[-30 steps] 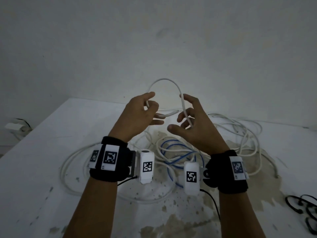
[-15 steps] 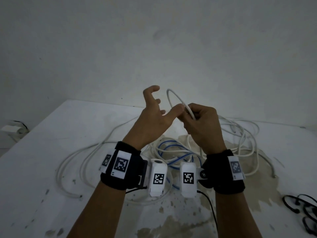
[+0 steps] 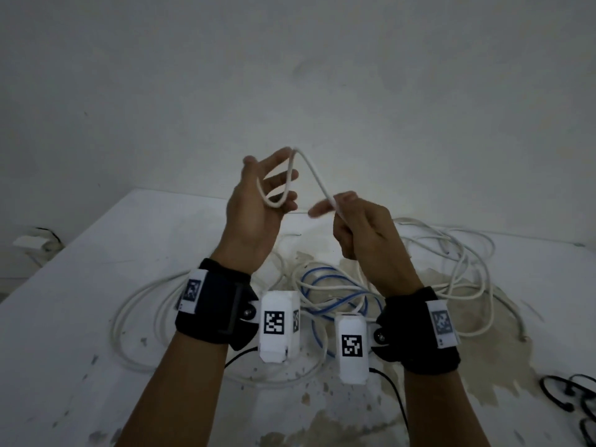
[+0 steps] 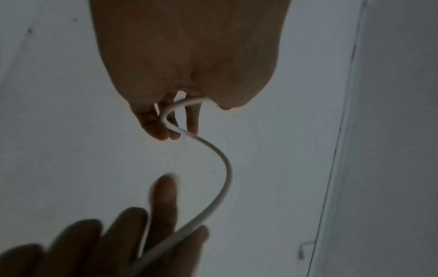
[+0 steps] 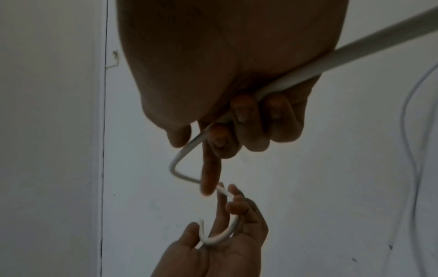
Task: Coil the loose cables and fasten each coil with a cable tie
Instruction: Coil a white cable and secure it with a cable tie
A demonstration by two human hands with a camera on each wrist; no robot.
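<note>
White cable (image 3: 317, 179), smooth, round, is being looped over spread left hand (image 3: 254, 214) fingers | is being gripped by curled right hand (image 3: 364, 230) | stained table (image 3: 96, 253) | blue cable (image 3: 325, 282) is lying underneath

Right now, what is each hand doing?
Left hand: fingers spread and straight, a loop of the white cable draped over them.
Right hand: fingers curled round the same cable.

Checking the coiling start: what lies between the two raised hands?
Only a span of thin white cable, peaking from the left hand to the right hand; head view shows it.
</note>
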